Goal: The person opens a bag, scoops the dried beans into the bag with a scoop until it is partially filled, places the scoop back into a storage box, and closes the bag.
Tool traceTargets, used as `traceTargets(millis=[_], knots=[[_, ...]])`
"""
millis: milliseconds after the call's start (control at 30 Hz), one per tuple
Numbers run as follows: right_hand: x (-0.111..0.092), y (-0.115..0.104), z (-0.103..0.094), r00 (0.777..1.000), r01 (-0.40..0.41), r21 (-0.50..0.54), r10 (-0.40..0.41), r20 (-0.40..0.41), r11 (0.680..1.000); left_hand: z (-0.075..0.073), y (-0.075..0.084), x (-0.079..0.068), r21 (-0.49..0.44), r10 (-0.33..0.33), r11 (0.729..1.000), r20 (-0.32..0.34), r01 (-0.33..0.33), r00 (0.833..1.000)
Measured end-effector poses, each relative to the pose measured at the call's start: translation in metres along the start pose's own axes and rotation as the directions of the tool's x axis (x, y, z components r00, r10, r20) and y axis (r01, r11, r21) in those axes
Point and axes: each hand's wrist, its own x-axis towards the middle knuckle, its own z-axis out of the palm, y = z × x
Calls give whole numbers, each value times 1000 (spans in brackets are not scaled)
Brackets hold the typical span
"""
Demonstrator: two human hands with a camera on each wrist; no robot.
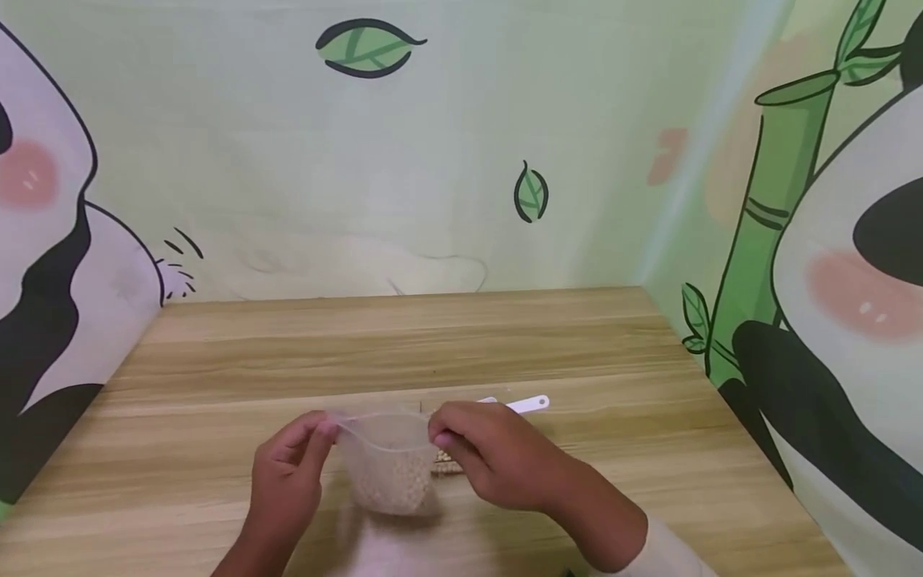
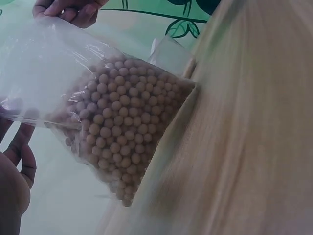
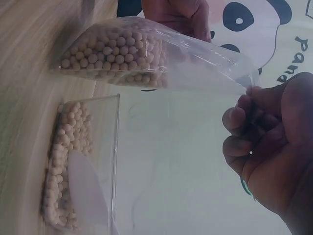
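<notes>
A clear plastic bag (image 1: 392,473), partly filled with small round beige beads (image 2: 124,117), hangs upright just over the table with its mouth open. My left hand (image 1: 292,469) pinches the left edge of the bag's mouth between thumb and fingers. At the opposite edge, my right hand (image 1: 497,457) pinches the rim. Beside the bag, partly hidden behind my right hand, stands a clear rectangular box (image 3: 116,142) holding similar beads (image 3: 58,171). A white spoon-like tool (image 3: 88,183) lies in that box, and a white handle (image 1: 530,404) with a hole sticks out past my right hand.
The wood-grain table (image 1: 404,336) reaches back to a pale green wall cloth (image 1: 447,144) printed with leaves. Panda and bamboo prints line both sides. A small dark object (image 1: 568,572) shows at the bottom edge near the right sleeve (image 1: 663,553).
</notes>
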Motion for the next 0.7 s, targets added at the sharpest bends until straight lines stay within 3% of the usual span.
traceTargets(millis=[167, 300, 400, 533, 700], knots=[[-4, 0, 1, 994, 47, -36, -50, -97, 998, -4, 0, -6, -14, 156, 988, 48, -156, 987], [-6, 0, 3, 979, 73, -36, -79, -188, 997, -7, -2, -8, -105, 342, 938, 122, -330, 932], [-8, 0, 5, 969, 51, -29, -57, -240, 998, -7, -3, -8, -171, 433, 897, 149, -408, 889], [-11, 0, 8, 961, -32, -31, 22, -277, 999, -6, -2, -9, -169, 483, 872, 143, -460, 864], [-16, -1, 10, 958, -118, -24, 108, -266, 993, -6, 1, -12, -75, 494, 869, 118, -489, 861]])
